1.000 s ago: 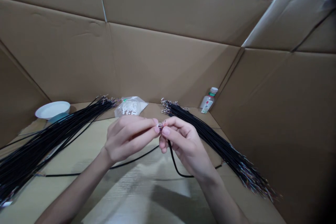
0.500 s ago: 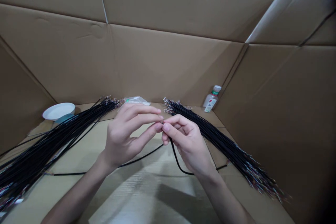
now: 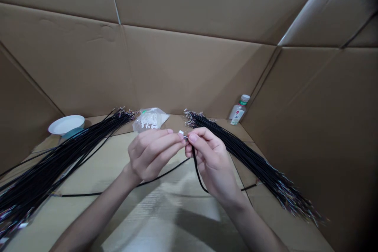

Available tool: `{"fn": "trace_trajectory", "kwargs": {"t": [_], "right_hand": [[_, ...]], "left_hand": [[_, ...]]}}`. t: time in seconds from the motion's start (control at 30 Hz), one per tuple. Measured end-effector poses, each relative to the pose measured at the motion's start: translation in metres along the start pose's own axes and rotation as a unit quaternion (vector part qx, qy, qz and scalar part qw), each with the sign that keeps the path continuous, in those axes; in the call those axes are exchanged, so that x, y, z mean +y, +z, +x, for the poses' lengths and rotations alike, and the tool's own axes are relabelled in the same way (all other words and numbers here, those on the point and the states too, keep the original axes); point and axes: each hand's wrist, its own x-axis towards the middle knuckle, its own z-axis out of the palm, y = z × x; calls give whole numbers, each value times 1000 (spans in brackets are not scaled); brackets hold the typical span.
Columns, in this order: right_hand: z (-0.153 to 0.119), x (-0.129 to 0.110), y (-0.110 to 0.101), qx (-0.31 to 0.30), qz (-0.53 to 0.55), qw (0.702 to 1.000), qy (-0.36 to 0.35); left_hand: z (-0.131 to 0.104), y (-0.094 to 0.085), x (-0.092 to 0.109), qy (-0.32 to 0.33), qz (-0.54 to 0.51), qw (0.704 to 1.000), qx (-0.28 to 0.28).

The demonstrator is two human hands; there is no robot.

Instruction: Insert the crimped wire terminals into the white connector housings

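Observation:
Between the fingertips of my left hand (image 3: 155,151) is a small white plastic connector (image 3: 181,132), pinched and partly covered by the fingers. Right beside it, my right hand (image 3: 211,161) is closed on the end of a black cable (image 3: 196,165), thumb against forefinger. Thin wires at the cable's tip meet the connector's side, though I cannot tell whether they sit inside it. The cable bends down from my right hand, and black cable also crosses the surface beneath both wrists.
Bundles of black cables with bare coloured wire ends lie at left (image 3: 67,157) and right (image 3: 251,157). A clear bag of white connectors (image 3: 150,119) rests at the back, a white dish (image 3: 65,125) back left, a bottle (image 3: 238,110) back right. Cardboard walls (image 3: 195,71) enclose the surface.
My left fingers have come together, and a white connector now shows at their tips. The left hand has lowered slightly and moved right, uncovering more of the bag. My right hand still grips the cable.

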Motion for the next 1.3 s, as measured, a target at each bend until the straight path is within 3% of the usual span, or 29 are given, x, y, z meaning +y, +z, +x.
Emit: {"fn": "trace_trajectory", "kwargs": {"t": [0.13, 0.47, 0.6, 0.83, 0.97, 1.13, 1.3], "right_hand": [[-2, 0, -3, -4, -37, 999, -21], [-1, 1, -9, -12, -59, 997, -54], [1, 3, -9, 22, -93, 992, -80], [0, 3, -2, 58, -169, 975, -129], [-1, 6, 0, 58, -196, 962, -178], [-3, 8, 2, 54, -221, 952, -206], [-5, 7, 2, 41, -235, 946, -222]], "left_hand": [[-6, 2, 0, 24, 14, 999, 19], [-3, 20, 6, -56, -4, 996, 72], [5, 21, 12, -129, -80, 988, 30], [24, 3, 15, -271, -191, 943, -34], [32, -6, 12, -307, -212, 926, -63], [35, -15, 10, -336, -197, 920, -35], [39, -23, 4, -285, -144, 945, -77]]}}
